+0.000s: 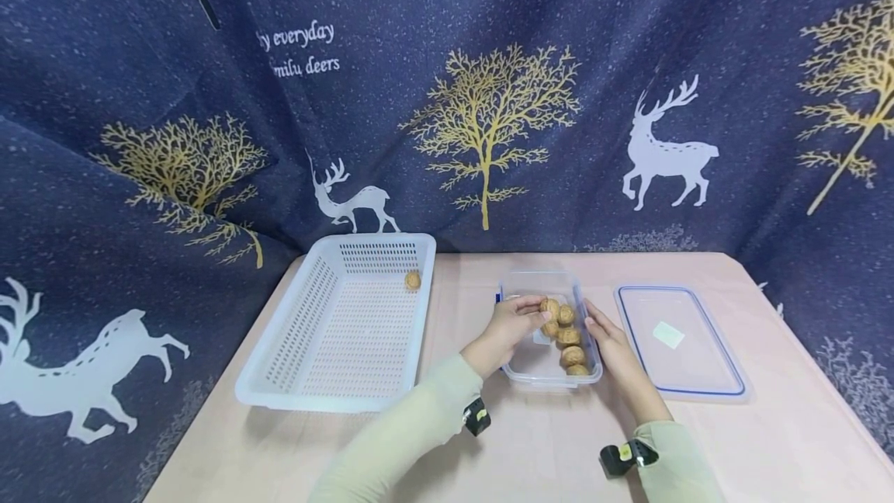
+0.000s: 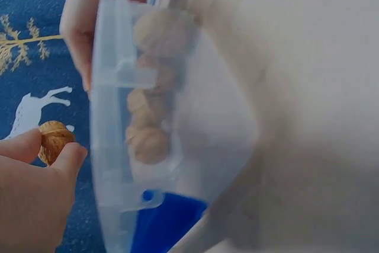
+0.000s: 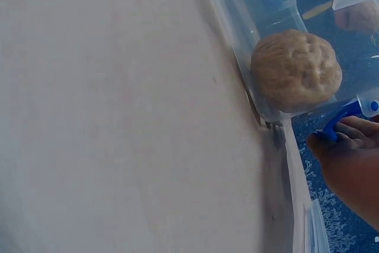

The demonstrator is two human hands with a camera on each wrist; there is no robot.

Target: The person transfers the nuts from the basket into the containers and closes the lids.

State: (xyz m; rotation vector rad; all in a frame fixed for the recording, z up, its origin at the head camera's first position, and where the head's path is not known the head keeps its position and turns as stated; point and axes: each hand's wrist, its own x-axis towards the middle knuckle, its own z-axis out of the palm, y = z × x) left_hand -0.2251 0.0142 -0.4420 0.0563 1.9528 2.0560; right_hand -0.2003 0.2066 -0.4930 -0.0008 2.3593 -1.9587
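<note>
While the left hand [image 1: 508,326] pinches a hard, light, bumpy brown walnut [image 1: 549,307] in its fingers, the right hand [image 1: 609,340] steadies the clear plastic box [image 1: 542,369], fingers straight.

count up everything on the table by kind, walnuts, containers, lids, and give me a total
Walnuts: 6, with 1 in the white basket, 1 pinched in the left hand, 4 in the clear container
White basket: 1
Clear container: 1
Lid: 1
Total: 9
</note>
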